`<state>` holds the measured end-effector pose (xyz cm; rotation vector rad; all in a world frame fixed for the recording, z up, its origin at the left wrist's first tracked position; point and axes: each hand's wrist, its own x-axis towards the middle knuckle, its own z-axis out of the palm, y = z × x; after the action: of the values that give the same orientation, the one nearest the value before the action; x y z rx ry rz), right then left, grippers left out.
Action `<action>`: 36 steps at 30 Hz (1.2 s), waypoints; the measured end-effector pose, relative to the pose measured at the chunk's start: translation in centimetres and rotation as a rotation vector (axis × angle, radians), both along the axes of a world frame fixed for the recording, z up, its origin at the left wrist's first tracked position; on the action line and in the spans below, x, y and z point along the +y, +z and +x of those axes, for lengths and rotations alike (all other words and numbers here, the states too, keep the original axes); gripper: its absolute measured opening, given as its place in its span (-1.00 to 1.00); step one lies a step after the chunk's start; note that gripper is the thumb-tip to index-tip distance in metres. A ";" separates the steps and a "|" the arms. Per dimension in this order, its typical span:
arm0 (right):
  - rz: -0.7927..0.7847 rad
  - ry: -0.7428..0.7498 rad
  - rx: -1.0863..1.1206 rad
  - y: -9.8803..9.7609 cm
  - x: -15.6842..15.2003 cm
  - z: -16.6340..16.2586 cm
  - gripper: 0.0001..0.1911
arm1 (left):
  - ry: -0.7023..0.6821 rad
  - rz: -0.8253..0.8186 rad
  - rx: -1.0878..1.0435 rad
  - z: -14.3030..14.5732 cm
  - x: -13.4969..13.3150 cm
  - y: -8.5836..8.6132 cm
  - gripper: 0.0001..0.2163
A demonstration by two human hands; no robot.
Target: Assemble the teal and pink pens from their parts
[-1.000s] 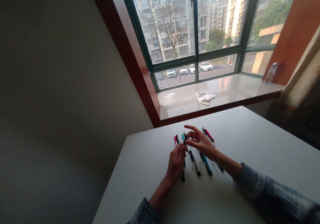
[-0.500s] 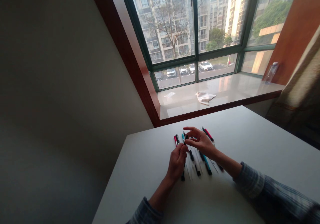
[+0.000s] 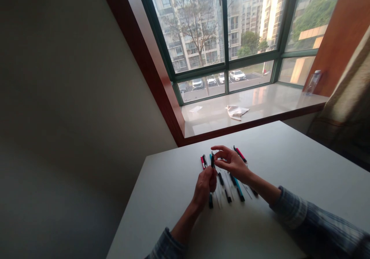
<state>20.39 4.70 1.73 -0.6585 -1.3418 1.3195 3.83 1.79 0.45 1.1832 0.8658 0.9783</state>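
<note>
My left hand (image 3: pixel 204 184) is closed round the lower part of a black pen (image 3: pixel 212 161), which stands nearly upright out of the fist. My right hand (image 3: pixel 232 165) comes in from the right, thumb and a bent finger pinched at the pen's upper part, its index finger stretched above. Under and around both hands lie loose pens and pen parts: a teal barrel (image 3: pixel 239 190), a black piece (image 3: pixel 221 179), a red pen (image 3: pixel 202 162) and thin clear refills (image 3: pixel 247 191). My hands partly cover the rows.
The pieces lie on a white table (image 3: pixel 170 197). Beyond its far edge, a window sill (image 3: pixel 208 122) carries a crumpled cloth (image 3: pixel 237 112), a flat paper (image 3: pixel 195 109) and a clear bottle (image 3: pixel 313 83). A wall stands at left; a curtain (image 3: pixel 343 93) hangs at right.
The black pen has turned more upright and shows more clearly above my left fist. Both hands stay close together in nearly the same place.
</note>
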 end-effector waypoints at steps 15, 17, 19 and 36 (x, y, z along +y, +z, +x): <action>0.007 0.077 0.073 1.7 -0.5 0.5 -0.37 | -0.094 -0.068 -0.071 0.0 0.1 -0.7 -0.52; 0.065 0.055 0.066 2.8 -0.9 1.0 -0.35 | -0.095 -0.044 -0.053 0.2 -0.2 -0.3 -0.52; 0.105 0.029 0.075 3.8 -1.2 1.3 -0.32 | -0.104 -0.032 -0.049 0.4 -0.5 0.1 -0.51; 0.243 -0.724 -0.557 -2.2 -2.0 10.2 -0.67 | -0.013 -0.047 -0.279 -0.4 0.5 0.9 -0.52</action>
<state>30.55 2.75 -0.45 -1.2489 -1.4557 0.3893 3.40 2.34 1.37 0.9830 0.6543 1.0765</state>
